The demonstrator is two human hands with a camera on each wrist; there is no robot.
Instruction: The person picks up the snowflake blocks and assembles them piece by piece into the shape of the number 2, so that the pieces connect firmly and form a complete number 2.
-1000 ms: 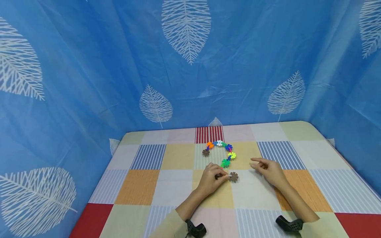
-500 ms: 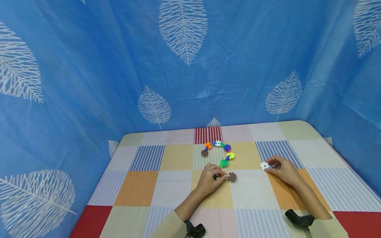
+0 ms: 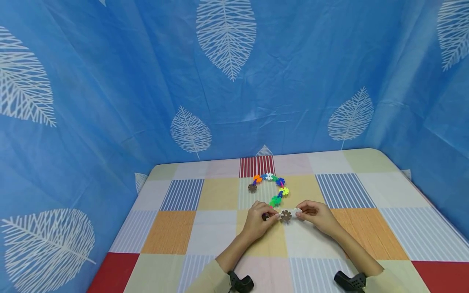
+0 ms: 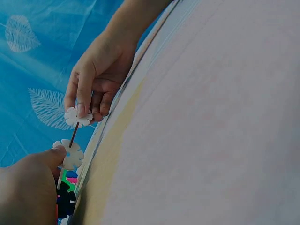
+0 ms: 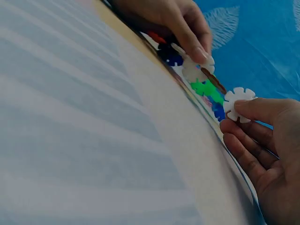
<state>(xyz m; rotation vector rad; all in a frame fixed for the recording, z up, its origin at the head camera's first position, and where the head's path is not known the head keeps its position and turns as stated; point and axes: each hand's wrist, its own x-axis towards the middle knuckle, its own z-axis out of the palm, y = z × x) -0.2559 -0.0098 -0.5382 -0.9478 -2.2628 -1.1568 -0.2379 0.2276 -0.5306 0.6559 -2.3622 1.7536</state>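
Observation:
In the head view my left hand [image 3: 257,221] pinches a white snowflake disc [image 4: 72,158], a flat toy piece with notched edges. A brown snowflake disc [image 3: 286,216] extends from that white one to the right, seen edge-on in both wrist views. Between thumb and fingers my right hand [image 3: 318,215] pinches another white snowflake disc [image 5: 239,104], right at the brown disc's other edge. A black snowflake disc [image 4: 65,199] sits beside the left fingers, partly hidden by that hand.
Beyond the hands, a curved chain of joined discs lies on the checked cloth [image 3: 212,232]: green [image 3: 275,200], yellow [image 3: 284,191], blue, white [image 3: 269,176], orange [image 3: 257,179], ending in a brown disc [image 3: 252,188]. A blue leaf-print curtain [image 3: 286,81] hangs around the table.
My right hand, first without a disc, went right and came back left holding a white disc, now at the brown disc. The left hand has stayed in place with its disc.

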